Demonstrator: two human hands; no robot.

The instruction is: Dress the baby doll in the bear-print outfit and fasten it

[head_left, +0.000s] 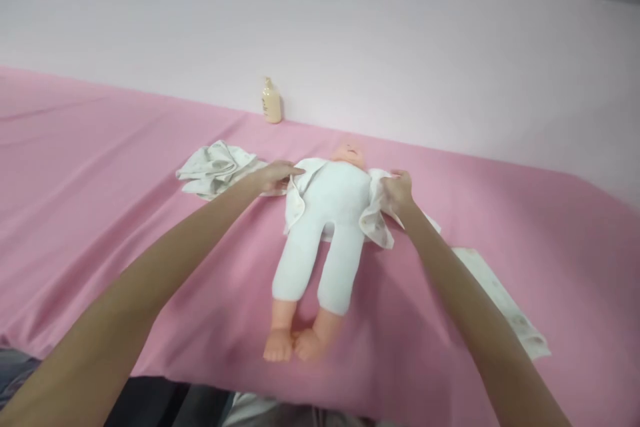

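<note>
A baby doll point(336, 195) with a white cloth body lies on its back, its bare feet toward me. Around its torso sits a small pale baby shirt point(377, 225), spread open at the front with its two panels falling to the sides. At the doll's shoulder on the left, my left hand point(274, 177) pinches the shirt's edge near the sleeve. My right hand point(399, 192) has its fingers closed on the shirt at the opposite side. The doll's arms are hidden by the cloth and my hands.
A crumpled pale printed cloth point(215, 168) lies to the left. On the right, partly behind my forearm, is a folded pale cloth point(505, 300). A cream pump bottle point(271, 103) stands against the white wall point(320, 47). Pink fabric point(125, 193) covers the table.
</note>
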